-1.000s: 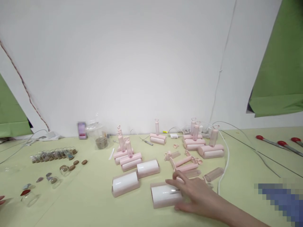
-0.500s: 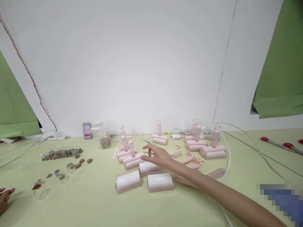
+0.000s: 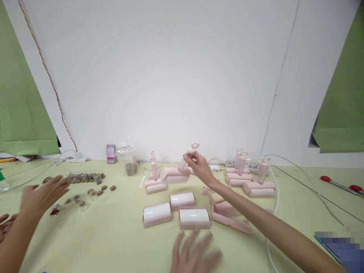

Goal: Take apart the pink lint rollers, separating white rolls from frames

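Note:
My right hand (image 3: 196, 163) pinches the translucent pink handle of a lint roller (image 3: 176, 175), which tilts and looks raised off the table. A heart-shaped loop tops that handle. My left hand (image 3: 195, 252) is low in the middle, blurred, with fingers spread and nothing in it. Just beyond its fingertips lies a white roll in a clear pink case (image 3: 194, 218), with two similar ones close by. Under my right forearm are loose pink handle parts (image 3: 224, 204), partly hidden. Another pink lint roller (image 3: 156, 185) stands left of the lifted one.
More pink lint rollers (image 3: 259, 187) stand at the right, beside a white cable (image 3: 277, 189). On the left, a co-worker's hands (image 3: 45, 195) reach over small glass jars (image 3: 85, 176) and cork lids (image 3: 113, 187). A clear plastic tub (image 3: 131, 163) stands near the wall. Red-ended rods (image 3: 338, 182) lie far right.
My right hand has taken hold of a lint roller by its handle and lifted it up and right. My left hand has come into view below. A co-worker's arm has reached in at the left.

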Demonstrator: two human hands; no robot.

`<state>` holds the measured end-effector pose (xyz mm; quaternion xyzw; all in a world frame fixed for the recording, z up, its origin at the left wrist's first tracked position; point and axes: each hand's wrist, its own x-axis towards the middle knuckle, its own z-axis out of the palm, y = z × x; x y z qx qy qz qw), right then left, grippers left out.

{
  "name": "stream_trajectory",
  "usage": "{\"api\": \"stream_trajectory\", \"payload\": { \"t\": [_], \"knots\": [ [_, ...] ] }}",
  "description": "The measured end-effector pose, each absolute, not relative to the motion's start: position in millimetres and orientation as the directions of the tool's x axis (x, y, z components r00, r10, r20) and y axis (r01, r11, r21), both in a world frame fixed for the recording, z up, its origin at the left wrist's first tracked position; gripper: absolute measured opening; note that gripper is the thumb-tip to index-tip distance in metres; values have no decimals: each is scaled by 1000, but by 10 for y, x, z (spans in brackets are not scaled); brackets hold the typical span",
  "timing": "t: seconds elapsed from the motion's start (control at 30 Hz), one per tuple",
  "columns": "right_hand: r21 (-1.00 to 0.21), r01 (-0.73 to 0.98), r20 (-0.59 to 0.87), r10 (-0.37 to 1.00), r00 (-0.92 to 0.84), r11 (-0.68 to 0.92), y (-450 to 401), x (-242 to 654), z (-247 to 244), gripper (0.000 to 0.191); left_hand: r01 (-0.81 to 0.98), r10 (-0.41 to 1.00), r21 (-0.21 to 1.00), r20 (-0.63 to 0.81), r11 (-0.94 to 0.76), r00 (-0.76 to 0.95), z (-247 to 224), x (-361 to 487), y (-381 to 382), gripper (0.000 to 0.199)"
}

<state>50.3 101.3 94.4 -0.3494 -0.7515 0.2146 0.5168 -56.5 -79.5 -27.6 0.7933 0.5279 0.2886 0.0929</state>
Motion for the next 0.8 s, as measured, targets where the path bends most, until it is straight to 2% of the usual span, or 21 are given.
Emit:
{"api": "stream_trajectory", "payload": {
  "t": [0.1, 0.13, 0.17, 0.23, 0.33, 0.4, 0.57, 0.67, 0.73, 0.8],
  "knots": [
    [-693, 255, 672, 733, -109, 674, 818, 979, 1104, 27, 863, 876, 313, 410, -397, 254, -275, -646, -386, 81],
    [-697, 249, 676, 732, -85, 673, 747, 1135, 1112, 26, 897, 872, 243, 425, -368, 242, -289, -682, -268, 87],
    [-703, 245, 674, 735, -69, 668, 676, 1287, 1095, 25, 926, 873, 176, 429, -333, 232, -309, -720, -169, 87],
    [-728, 247, 647, 760, -62, 640, 544, 1567, 1003, 24, 956, 888, 87, 401, -279, 223, -365, -791, -29, 74],
    [-737, 294, 602, 789, -127, 609, 376, 1879, 809, 24, 970, 907, 46, 366, -241, 208, -442, -876, 84, 53],
    [-734, 329, 579, 801, -154, 594, 279, 1987, 705, 24, 972, 908, 45, 370, -231, 199, -462, -938, 157, 49],
    [-783, 302, 498, 839, -218, 543, 95, 1983, 602, 27, 972, 925, 103, 344, -211, 164, -407, -1175, 459, 47],
    [-755, 303, 437, 790, -429, 582, 24, 1918, 577, 29, 954, 884, 179, 445, -241, 140, -319, -1209, 549, 62],
    [-716, 312, 368, 718, -591, 624, -23, 1857, 532, 27, 890, 839, 306, 526, -338, 138, -243, -1098, 484, 72],
    [-712, 299, 303, 662, -685, 636, -63, 1775, 446, 27, 700, 839, 508, 484, -502, 250, -178, -884, 332, 80]
  ]
}}
